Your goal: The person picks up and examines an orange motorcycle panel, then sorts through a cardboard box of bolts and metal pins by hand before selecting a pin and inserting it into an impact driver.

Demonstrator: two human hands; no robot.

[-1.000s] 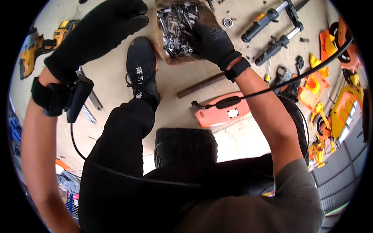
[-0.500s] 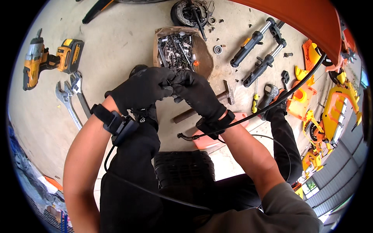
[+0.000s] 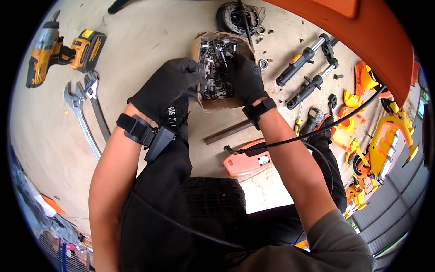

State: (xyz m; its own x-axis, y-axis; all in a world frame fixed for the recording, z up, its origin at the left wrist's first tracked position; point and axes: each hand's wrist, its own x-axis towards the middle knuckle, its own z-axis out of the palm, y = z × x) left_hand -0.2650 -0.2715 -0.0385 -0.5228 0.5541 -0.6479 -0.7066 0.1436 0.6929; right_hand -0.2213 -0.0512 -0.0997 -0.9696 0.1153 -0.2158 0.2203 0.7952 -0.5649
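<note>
My left hand (image 3: 170, 84), in a black glove, hovers at the near left edge of a cardboard box (image 3: 223, 107). Its fingers are curled and a little blurred; whatever may be between them does not show. Over the right side of the box is my right hand (image 3: 247, 81), also black-gloved, its fingers pointing down among the loose parts. The fingertips are hidden behind the hand. Inside the box lies a jumble of metal bolts, screws and nuts (image 3: 213, 68).
An impact wrench (image 3: 43, 61) and two adjustable wrenches (image 3: 78, 106) lie at left. To the right are fork legs (image 3: 294, 68), a screwdriver (image 3: 297, 126) and orange-yellow parts (image 3: 385, 131). A wheel hub (image 3: 235, 18) sits behind the box; a cable (image 3: 335, 119) crosses my right forearm.
My hands have parted from being fingertip to fingertip in front of the box. The right has gone forward and right over the box; the left has shifted slightly forward. The whole view has shifted.
</note>
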